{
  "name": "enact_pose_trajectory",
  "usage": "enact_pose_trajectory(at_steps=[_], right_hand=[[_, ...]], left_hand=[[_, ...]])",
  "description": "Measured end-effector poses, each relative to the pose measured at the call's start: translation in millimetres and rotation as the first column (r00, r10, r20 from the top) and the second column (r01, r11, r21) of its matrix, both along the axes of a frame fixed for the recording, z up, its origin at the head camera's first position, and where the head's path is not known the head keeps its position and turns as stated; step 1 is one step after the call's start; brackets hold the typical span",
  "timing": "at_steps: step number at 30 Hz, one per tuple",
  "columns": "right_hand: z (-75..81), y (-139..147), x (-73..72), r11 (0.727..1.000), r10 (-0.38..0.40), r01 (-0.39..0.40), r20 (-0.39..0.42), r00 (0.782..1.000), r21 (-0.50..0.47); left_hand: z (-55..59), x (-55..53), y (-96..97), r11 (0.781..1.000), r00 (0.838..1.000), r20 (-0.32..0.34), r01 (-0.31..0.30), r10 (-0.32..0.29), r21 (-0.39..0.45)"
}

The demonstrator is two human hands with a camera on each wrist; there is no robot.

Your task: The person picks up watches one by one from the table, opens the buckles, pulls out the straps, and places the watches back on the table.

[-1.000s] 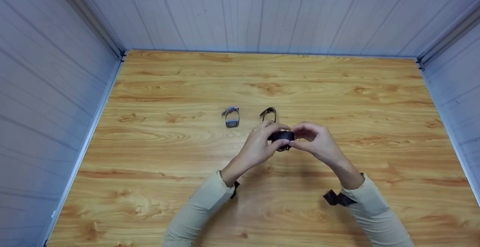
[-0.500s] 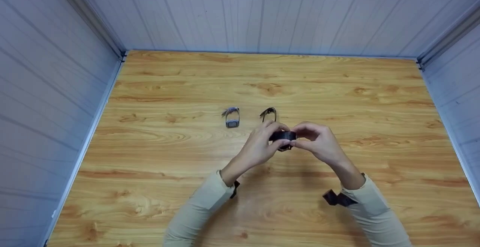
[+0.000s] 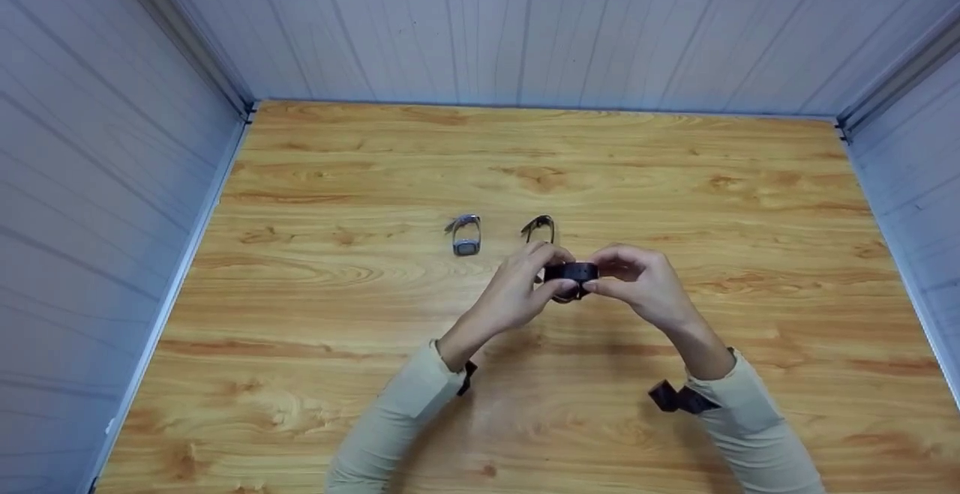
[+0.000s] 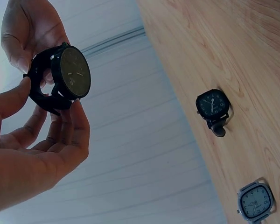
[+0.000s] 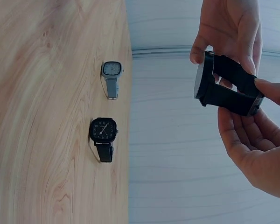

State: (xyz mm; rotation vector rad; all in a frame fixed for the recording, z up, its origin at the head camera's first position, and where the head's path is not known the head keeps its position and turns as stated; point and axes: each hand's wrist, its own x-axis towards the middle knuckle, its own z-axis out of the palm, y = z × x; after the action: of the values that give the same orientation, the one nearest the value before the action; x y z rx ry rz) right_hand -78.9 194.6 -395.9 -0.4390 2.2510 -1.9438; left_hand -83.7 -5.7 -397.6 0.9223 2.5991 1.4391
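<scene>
Round watch (image 4: 74, 72) between left hand (image 3: 516, 288) and right hand (image 3: 649, 288), apparently above table (image 3: 337, 179).

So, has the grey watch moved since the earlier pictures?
No: in the head view, the grey watch keeps its place against the grain of the table.

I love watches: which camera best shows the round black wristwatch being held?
The left wrist view, where the round black wristwatch shows its dial. The right wrist view shows the strap but the dial nearly edge-on; the head view shows it small, partly behind the left hand.
</scene>
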Motion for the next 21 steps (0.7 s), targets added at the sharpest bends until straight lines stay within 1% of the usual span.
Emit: enact_pose_trajectory(at_steps=[5, 8, 16, 21], right_hand=[[-0.1, 0.4, 1.0, 1.000, 0.020, -0.020, 0.012, 1.000, -0.018], [0.3, 0.2, 1.6, 0.999, 0.019, -0.019, 0.024, 1.000, -0.027], [-1.9, 0.1, 1.8, 0.999, 0.031, -0.031, 0.022, 0.999, -0.034], [-2.3, -0.1, 3.1, 0.999, 0.022, -0.021, 0.016, 1.000, -0.034]], left_hand=[[-1.6, -0.7, -1.3, 0.999, 0.998, 0.050, 0.021, -0.022, 0.030], [-1.6, -0.7, -1.8, 0.999, 0.997, 0.068, 0.030, -0.032, 0.040], [-2.5, -0.5, -3.4, 0.998, 0.997, 0.047, 0.062, -0.063, 0.026], [-2.7, -0.2, -3.4, 0.997, 0.997, 0.041, 0.071, -0.072, 0.009]])
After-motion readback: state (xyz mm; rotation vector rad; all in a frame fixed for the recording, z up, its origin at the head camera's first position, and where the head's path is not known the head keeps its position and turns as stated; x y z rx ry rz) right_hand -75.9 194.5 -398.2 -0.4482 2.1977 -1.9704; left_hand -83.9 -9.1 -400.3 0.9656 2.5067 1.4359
